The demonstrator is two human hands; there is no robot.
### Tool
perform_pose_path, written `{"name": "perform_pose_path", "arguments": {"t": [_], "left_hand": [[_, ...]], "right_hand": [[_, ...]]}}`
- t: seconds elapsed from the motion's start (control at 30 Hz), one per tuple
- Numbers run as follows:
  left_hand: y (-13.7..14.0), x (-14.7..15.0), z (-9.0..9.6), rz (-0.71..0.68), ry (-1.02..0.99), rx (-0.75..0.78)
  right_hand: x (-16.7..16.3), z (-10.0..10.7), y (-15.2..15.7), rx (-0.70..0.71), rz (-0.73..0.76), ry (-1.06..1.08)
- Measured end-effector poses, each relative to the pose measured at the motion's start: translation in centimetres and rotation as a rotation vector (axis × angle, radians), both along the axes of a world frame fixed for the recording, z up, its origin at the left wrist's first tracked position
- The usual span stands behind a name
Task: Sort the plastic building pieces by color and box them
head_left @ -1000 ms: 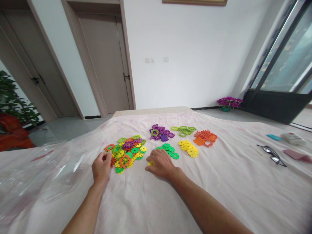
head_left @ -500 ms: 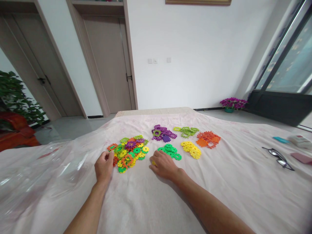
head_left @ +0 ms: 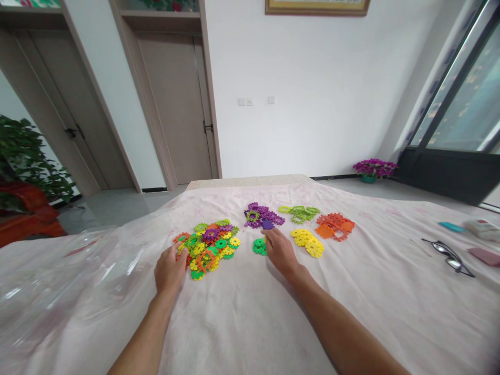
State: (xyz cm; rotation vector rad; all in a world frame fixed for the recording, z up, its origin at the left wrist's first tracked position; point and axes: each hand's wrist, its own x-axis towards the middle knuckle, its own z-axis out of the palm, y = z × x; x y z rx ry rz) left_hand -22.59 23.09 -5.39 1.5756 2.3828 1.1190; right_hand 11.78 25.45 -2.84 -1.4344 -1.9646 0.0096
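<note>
A mixed pile of toothed plastic discs and rings in several colours lies left of centre on the cloth. My left hand rests against its left edge, fingers slightly apart and touching the pieces. My right hand is over the green discs, hiding most of them. Its fingers are bent together, with a sliver of yellow disc at the fingertips, mostly hidden. Just beyond are purple pieces with a dark blue disc. To the right lie yellow discs, light green rings and orange pieces.
Clear plastic packaging covers the left of the pale bedsheet-like cloth. Glasses, a light blue item and a dark pink item lie on the right. The table's far edge faces a white wall.
My right hand has moved right and away from me, from beside the green discs to over them. My left hand's fingers have loosened and reached onto the mixed pile. The view has tilted up slightly.
</note>
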Motion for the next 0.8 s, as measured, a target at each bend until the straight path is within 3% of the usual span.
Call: {"name": "perform_pose_path", "arguments": {"t": [0.17, 0.23, 0.33, 0.5, 0.63, 0.8], "left_hand": [[0.4, 0.0, -0.6, -0.096, 0.067, -0.014], [0.6, 0.2, -0.7, -0.146, 0.094, -0.026], [0.6, 0.4, -0.8, -0.222, 0.161, -0.028], [0.5, 0.5, -0.9, -0.248, 0.180, -0.022], [0.4, 0.4, -0.9, -0.246, 0.160, -0.012], [0.5, 0.3, -1.1, -0.236, 0.156, 0.002]], "right_hand": [[4.4, 0.5, 1.5, 0.227, -0.314, 0.041], [4.9, 0.6, 1.5, 0.280, -0.349, 0.026], [3.5, 0.5, 0.8, 0.273, -0.182, 0.017], [-2.6, -0.4, -1.3, 0.081, 0.158, -0.124], [-6.1, -1.2, -2.3, 0.030, 0.247, -0.241], [-7.4, -1.2, -1.0, 0.013, 0.256, -0.344]]}}
